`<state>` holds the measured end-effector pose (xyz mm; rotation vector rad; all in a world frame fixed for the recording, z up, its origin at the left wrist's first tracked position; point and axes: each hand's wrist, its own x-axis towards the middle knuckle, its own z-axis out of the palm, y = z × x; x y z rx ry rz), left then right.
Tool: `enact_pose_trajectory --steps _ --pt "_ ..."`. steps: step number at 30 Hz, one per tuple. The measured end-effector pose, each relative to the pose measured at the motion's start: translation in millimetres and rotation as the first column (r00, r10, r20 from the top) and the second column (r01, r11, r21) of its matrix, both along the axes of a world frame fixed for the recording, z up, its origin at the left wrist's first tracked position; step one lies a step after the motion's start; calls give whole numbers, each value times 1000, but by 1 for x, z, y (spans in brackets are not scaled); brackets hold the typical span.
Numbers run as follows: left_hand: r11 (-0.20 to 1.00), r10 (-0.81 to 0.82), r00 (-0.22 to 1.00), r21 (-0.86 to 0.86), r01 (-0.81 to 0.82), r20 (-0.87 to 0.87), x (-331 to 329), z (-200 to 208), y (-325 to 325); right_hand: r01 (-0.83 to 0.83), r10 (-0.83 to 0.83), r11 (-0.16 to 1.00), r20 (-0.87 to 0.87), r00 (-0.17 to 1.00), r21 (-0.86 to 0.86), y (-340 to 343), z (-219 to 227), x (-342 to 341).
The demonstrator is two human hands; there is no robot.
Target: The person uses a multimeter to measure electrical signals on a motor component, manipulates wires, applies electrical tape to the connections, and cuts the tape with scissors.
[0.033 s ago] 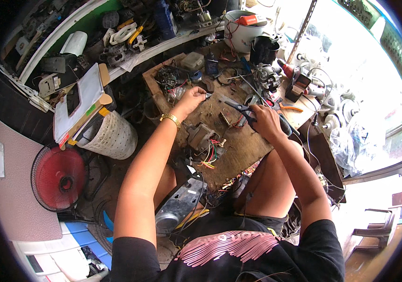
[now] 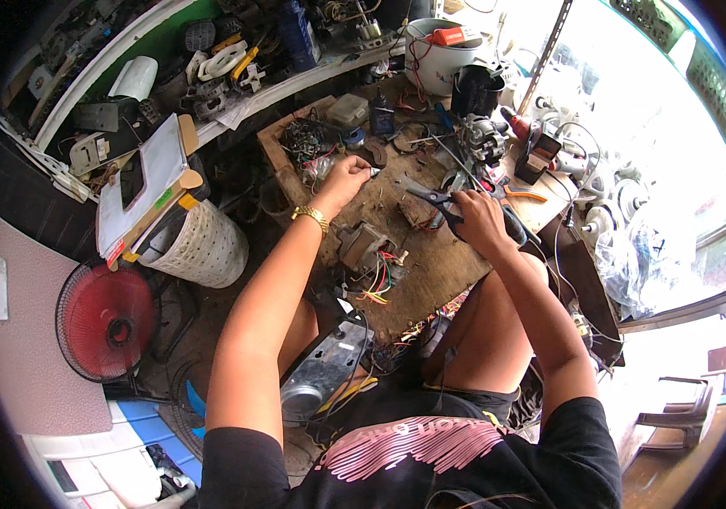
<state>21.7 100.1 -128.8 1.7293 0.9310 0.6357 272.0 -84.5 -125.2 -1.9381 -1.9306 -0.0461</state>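
Note:
Over the wooden board (image 2: pixel 431 280), my left hand (image 2: pixel 348 180), with a gold watch on its wrist, pinches a small pale scrap (image 2: pixel 373 172) between thumb and fingertips. To the right, my right hand (image 2: pixel 480 216) is closed around the handles of dark scissors (image 2: pixel 427 193). Their blades point left toward the scrap, with a gap in between. Below and nearer to me sits a small motor (image 2: pixel 365 248) with a metal core. Several coloured wires (image 2: pixel 380 284) come out of its near side.
A black bottle (image 2: pixel 382 116), a clear box (image 2: pixel 348 111) and a heap of small metal parts (image 2: pixel 305 140) lie at the board's far side. A metal housing (image 2: pixel 486 137) and orange-handled pliers (image 2: pixel 524 195) sit right. Left stand a white basket (image 2: pixel 206 246) and red fan (image 2: pixel 108 322).
The scissors have turned slightly and their tips have shifted a little left, with the blades looking farther apart. My left hand stays nearly in place, and the scrap shows paler.

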Motion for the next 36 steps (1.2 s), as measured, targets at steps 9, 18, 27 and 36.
enact_pose_trajectory --steps 9,18,27,36 --pt "813 147 618 -450 369 772 0 67 -84 -223 245 968 -236 940 116 -18 31 -8" --pt "861 67 534 -319 396 843 -15 104 -158 -204 517 856 -792 325 475 -16 128 -119" --pt "995 -21 998 103 15 59 -55 83 -175 -22 459 888 -888 3 459 -43 110 -116" --pt "906 15 882 380 188 -471 -59 80 -202 -304 -266 935 -929 -258 -183 -104 11 -114"
